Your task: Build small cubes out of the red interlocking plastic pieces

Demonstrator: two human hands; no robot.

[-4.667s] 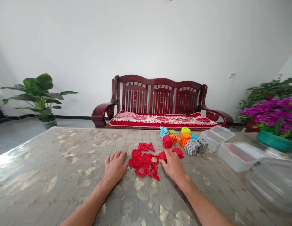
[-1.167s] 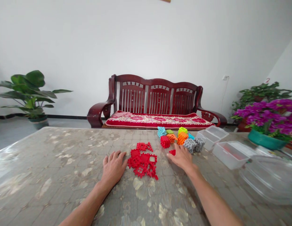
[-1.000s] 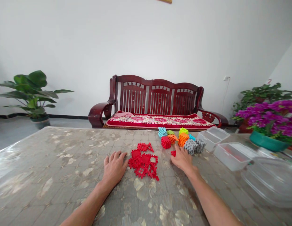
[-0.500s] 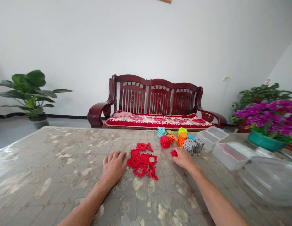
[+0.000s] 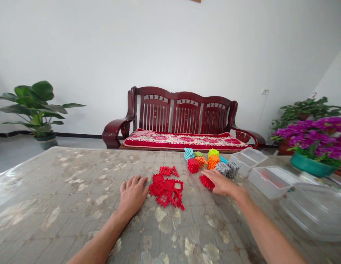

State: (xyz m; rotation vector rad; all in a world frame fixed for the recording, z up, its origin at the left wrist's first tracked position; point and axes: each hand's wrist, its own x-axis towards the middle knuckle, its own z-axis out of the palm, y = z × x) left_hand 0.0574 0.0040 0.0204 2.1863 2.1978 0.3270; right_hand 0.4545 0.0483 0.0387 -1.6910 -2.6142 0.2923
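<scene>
Flat on the table, my left hand [image 5: 134, 192] has its fingers apart and holds nothing. Just right of it lies a loose pile of flat red toothed pieces [image 5: 166, 189], some with window-like openings. My right hand [image 5: 220, 182] is closed around a red stack of pieces [image 5: 206, 182] at the table surface, fingers on top and the thumb side low. Behind this hand stand a red block [image 5: 193, 166], an orange block [image 5: 213, 162] and grey blocks [image 5: 222, 169], with light blue [image 5: 188, 154] and yellow-green [image 5: 213, 152] ones farther back.
Clear plastic boxes [image 5: 269, 189] and a large clear lid or container [image 5: 316, 211] stand on the right of the patterned table [image 5: 85, 205]. Purple flowers in a teal bowl [image 5: 312, 167] are at the far right. A wooden bench [image 5: 184, 95] stands behind the table.
My right hand has shifted slightly right and turned, so more of the red stack shows beneath its fingers. My left hand and the red pile have not moved.
</scene>
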